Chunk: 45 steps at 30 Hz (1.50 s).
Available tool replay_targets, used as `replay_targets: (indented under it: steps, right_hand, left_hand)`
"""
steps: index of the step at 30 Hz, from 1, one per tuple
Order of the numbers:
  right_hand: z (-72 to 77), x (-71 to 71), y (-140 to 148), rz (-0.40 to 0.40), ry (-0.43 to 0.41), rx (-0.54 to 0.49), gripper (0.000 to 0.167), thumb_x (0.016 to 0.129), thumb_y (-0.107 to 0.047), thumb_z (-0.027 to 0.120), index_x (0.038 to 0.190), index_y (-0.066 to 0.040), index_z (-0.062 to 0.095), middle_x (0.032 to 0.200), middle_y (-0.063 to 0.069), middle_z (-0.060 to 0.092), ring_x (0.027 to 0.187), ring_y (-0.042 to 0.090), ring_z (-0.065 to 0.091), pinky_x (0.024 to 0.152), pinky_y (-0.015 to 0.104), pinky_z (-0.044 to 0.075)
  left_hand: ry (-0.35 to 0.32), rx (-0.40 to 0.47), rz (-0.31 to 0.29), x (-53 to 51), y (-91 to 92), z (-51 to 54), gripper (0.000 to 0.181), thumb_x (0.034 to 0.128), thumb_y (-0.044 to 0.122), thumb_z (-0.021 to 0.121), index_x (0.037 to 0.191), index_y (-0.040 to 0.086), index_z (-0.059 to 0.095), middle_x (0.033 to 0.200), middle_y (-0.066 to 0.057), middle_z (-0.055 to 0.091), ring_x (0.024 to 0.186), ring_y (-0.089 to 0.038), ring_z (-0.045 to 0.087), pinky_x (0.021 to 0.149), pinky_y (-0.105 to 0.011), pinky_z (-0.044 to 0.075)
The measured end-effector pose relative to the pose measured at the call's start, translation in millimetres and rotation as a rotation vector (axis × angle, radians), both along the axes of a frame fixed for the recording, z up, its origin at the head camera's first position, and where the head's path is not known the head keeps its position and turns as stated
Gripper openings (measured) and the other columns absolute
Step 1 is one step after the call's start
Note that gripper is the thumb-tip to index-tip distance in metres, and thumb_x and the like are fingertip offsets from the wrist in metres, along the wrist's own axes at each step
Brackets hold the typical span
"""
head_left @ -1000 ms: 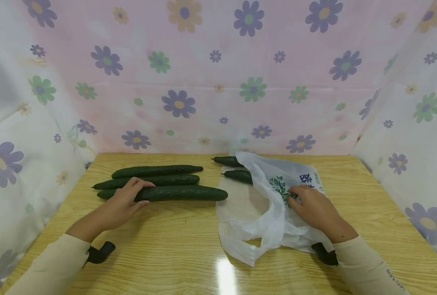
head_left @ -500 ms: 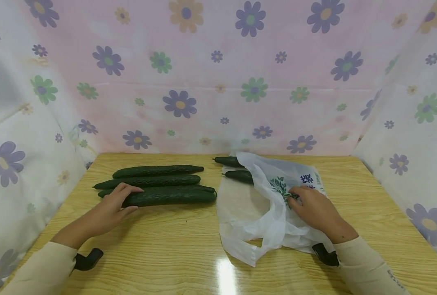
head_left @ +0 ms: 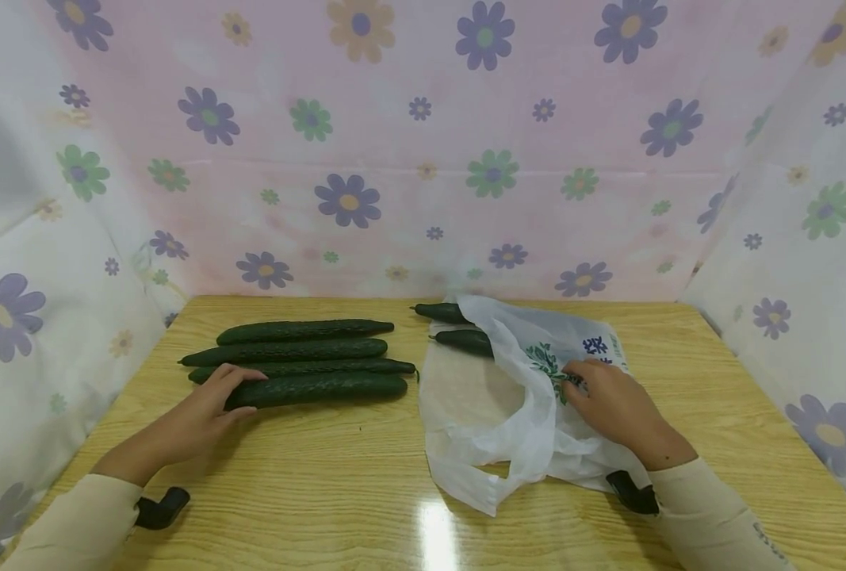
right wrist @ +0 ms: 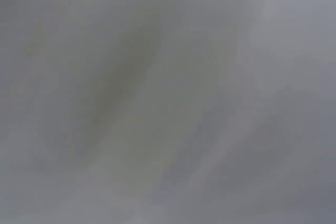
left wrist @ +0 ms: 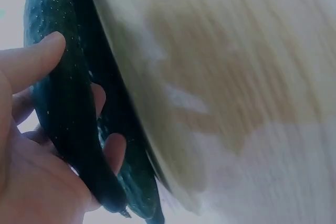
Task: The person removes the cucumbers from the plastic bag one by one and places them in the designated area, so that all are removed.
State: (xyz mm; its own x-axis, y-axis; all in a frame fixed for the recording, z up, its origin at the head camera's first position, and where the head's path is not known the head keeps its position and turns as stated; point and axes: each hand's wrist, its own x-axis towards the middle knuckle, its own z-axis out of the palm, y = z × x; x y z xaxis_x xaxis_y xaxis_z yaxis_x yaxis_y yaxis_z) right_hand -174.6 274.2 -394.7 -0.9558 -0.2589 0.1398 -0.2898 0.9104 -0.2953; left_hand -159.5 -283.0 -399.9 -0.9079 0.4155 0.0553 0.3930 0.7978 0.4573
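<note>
On a wood-grain table (head_left: 308,492), a person's left hand (head_left: 212,404) was wrapped round one end of the nearest cucumber (head_left: 323,388), thumb on one side and fingers on the other. Just behind it lay three other cucumbers (head_left: 294,350), roughly parallel. To the right, a white plastic bag (head_left: 537,420) lay flat, its mouth facing them. The right hand (head_left: 611,400) rested on the bag's printed upper side, well apart from the left; whether its fingers pinched the film could not be told, and the right wrist view was too blurred to help. The work looked partway along: two more cucumbers (head_left: 463,341) lay partly inside the bag, stem ends showing, while four were outside.
</note>
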Motion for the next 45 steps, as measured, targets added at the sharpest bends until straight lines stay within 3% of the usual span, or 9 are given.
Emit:
replay_targets:
  steps: [11, 18, 25, 37, 45]
  right_hand:
    - [4.8, 0.1, 3.5, -0.013, 0.014, 0.005, 0.017, 0.096, -0.014, 0.059, 0.105, -0.005, 0.072, 0.103, 0.011, 0.072, 0.087, 0.026, 0.068, 0.072, 0.047, 0.056]
    - [6.4, -1.2, 4.5, -0.031, 0.002, 0.001, 0.017, 0.096, -0.013, 0.058, 0.102, -0.004, 0.072, 0.102, 0.013, 0.072, 0.083, 0.022, 0.066, 0.069, 0.045, 0.055]
    - [9.4, -1.4, 6.2, -0.044, 0.019, 0.002, 0.018, 0.095, -0.011, 0.057, 0.101, -0.005, 0.073, 0.101, 0.013, 0.073, 0.082, 0.023, 0.067, 0.069, 0.046, 0.055]
    - [12.1, -0.6, 11.2, -0.076, -0.005, -0.006, 0.022, 0.097, -0.012, 0.055, 0.108, -0.003, 0.071, 0.100, 0.014, 0.073, 0.070, 0.017, 0.062, 0.058, 0.037, 0.048]
    - [14.5, -1.3, 13.8, -0.102, -0.001, 0.005, 0.025, 0.095, -0.012, 0.055, 0.110, 0.000, 0.071, 0.103, 0.020, 0.072, 0.078, 0.025, 0.067, 0.063, 0.046, 0.052]
  left_hand:
    - [-0.009, -0.044, -0.006, -4.5, -1.5, -4.2, 0.044, 0.0969, 0.012, 0.066, 0.139, 0.006, 0.051, 0.120, -0.012, 0.053, 0.108, -0.029, 0.058, 0.082, -0.043, 0.052]
    - [-0.019, -0.068, 0.009, -5.2, -2.7, -5.7, 0.045, 0.0952, 0.011, 0.067, 0.138, 0.004, 0.052, 0.117, -0.013, 0.054, 0.107, -0.031, 0.058, 0.083, -0.046, 0.052]
    - [-0.039, -0.060, 0.018, -3.2, -8.8, -8.2, 0.046, 0.0962, 0.014, 0.067, 0.139, 0.004, 0.052, 0.127, -0.020, 0.053, 0.117, -0.042, 0.056, 0.090, -0.056, 0.051]
    - [-0.024, -0.054, 0.027, -5.0, -17.2, -11.6, 0.044, 0.0959, 0.014, 0.067, 0.137, 0.006, 0.053, 0.124, -0.015, 0.051, 0.114, -0.037, 0.058, 0.090, -0.056, 0.051]
    - [-0.004, -0.086, 0.073, -5.2, -15.9, -10.7, 0.044, 0.0934, 0.018, 0.072, 0.133, 0.008, 0.054, 0.124, -0.016, 0.053, 0.113, -0.038, 0.060, 0.088, -0.054, 0.053]
